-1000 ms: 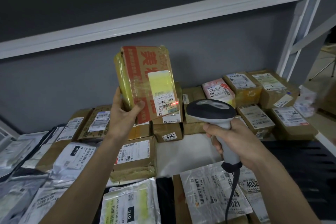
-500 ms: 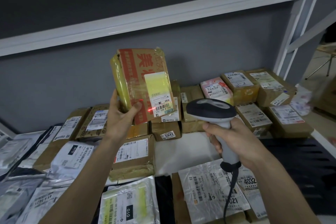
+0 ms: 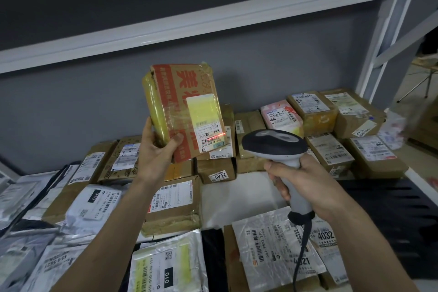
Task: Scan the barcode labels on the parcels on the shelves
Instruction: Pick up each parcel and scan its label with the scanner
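Observation:
My left hand (image 3: 158, 153) grips a brown cardboard parcel (image 3: 182, 106) with red print and clear tape, holding it upright above the shelf. Its white and yellow barcode label (image 3: 206, 123) faces me. A red scanner line lies across the lower part of that label. My right hand (image 3: 305, 180) grips the grey handle of a corded barcode scanner (image 3: 275, 146), whose dark head points at the parcel from the right, a short gap away.
Many parcels cover the shelf (image 3: 239, 194): cardboard boxes along the back wall, a pink one (image 3: 280, 115) at right, silver mailer bags (image 3: 272, 249) in front and at left. A white shelf beam (image 3: 189, 23) runs overhead. A white upright (image 3: 384, 38) stands at right.
The parcel has tilted slightly and the red scan line moved from the label's left part to its right edge. The scanner hand has stayed in nearly the same place.

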